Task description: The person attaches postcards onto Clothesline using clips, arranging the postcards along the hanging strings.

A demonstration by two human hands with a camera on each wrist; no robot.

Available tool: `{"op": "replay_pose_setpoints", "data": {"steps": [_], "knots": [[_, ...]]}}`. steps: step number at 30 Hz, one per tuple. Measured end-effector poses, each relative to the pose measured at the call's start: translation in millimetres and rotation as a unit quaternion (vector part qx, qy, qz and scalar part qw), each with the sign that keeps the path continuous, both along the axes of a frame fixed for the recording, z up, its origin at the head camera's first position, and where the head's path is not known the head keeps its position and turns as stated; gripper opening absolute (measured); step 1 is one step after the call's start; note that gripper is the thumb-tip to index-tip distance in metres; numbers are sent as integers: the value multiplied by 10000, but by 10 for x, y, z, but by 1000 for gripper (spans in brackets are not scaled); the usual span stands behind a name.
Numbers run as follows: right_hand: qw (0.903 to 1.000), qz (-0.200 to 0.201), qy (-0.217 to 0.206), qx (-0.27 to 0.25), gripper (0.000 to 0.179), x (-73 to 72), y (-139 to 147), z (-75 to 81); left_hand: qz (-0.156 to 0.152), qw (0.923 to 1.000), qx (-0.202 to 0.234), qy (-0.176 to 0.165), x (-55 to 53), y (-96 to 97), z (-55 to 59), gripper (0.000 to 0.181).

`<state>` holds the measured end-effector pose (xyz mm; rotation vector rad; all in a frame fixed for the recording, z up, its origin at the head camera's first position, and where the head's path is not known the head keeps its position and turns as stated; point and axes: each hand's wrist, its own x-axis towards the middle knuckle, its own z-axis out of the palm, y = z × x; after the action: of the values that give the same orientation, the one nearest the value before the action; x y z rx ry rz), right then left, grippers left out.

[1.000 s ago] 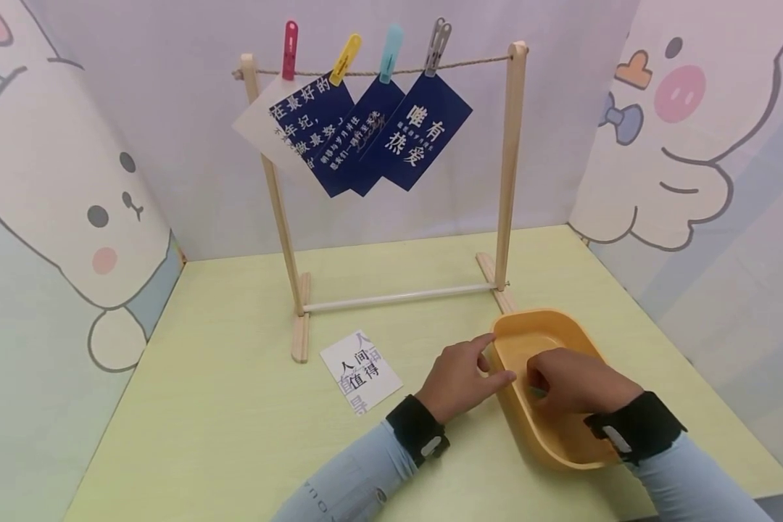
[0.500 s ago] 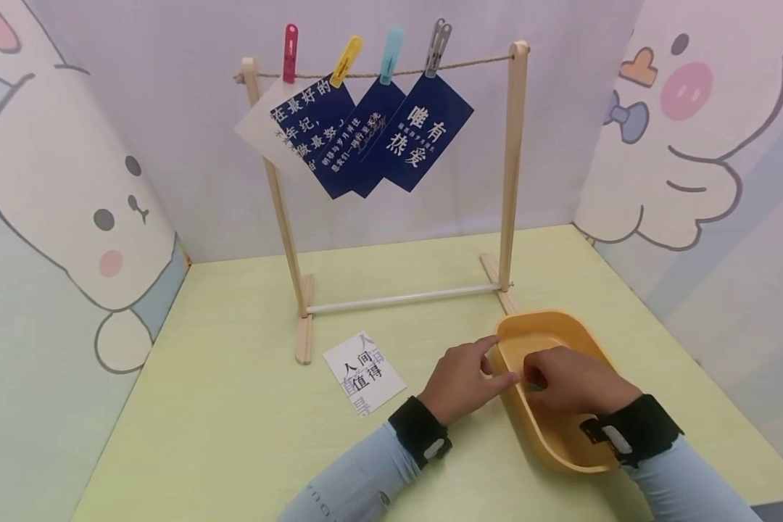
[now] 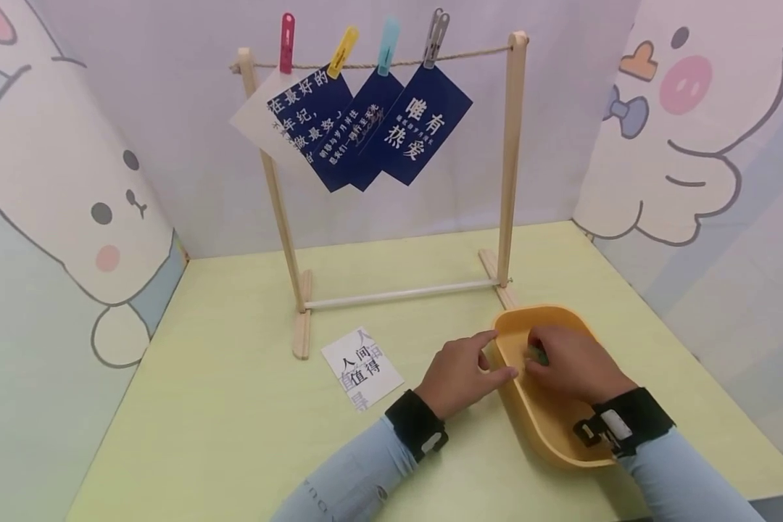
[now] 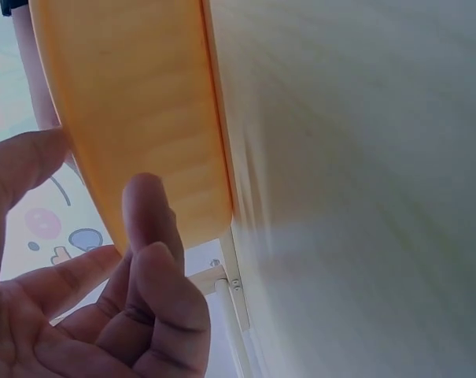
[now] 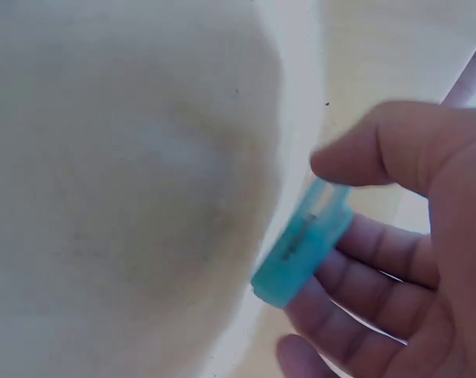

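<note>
My right hand (image 3: 570, 362) is over the orange plastic basin (image 3: 548, 442) and pinches a small green clothespin (image 5: 300, 248). In the right wrist view the clothespin lies between the thumb and fingers, tilted, with its metal spring showing. In the head view most of it is hidden behind the hand. My left hand (image 3: 463, 377) rests at the basin's left rim, its thumb and index fingertips touching the edge. Its other fingers are bent beside the basin's outer wall in the left wrist view. A white card (image 3: 363, 367) with black lettering lies flat on the table, left of that hand.
Behind, a wooden rack (image 3: 511, 167) stands with a rope (image 3: 476, 56) strung between its posts. Red, yellow, light blue and grey clothespins (image 3: 436, 36) hold several overlapping cards (image 3: 424, 127) on it. A white bar (image 3: 404, 294) joins the rack's feet.
My right hand has turned and shifted slightly away from me inside the basin, and more of the green clothespin shows. My left hand has stayed at the rim.
</note>
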<state>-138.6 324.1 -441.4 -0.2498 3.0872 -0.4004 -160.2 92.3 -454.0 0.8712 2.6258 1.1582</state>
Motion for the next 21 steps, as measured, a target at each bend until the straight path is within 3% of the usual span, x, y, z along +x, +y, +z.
{"op": "replay_pose_setpoints", "data": {"steps": [6, 21], "knots": [[9998, -141, 79, 134, 34, 8, -4, 40, 12, 10000, -47, -50, -19, 8, -11, 67], [9997, -135, -162, 88, 33, -16, -6, 41, 9, 9999, -127, -47, -8, -5, 46, 67]]}}
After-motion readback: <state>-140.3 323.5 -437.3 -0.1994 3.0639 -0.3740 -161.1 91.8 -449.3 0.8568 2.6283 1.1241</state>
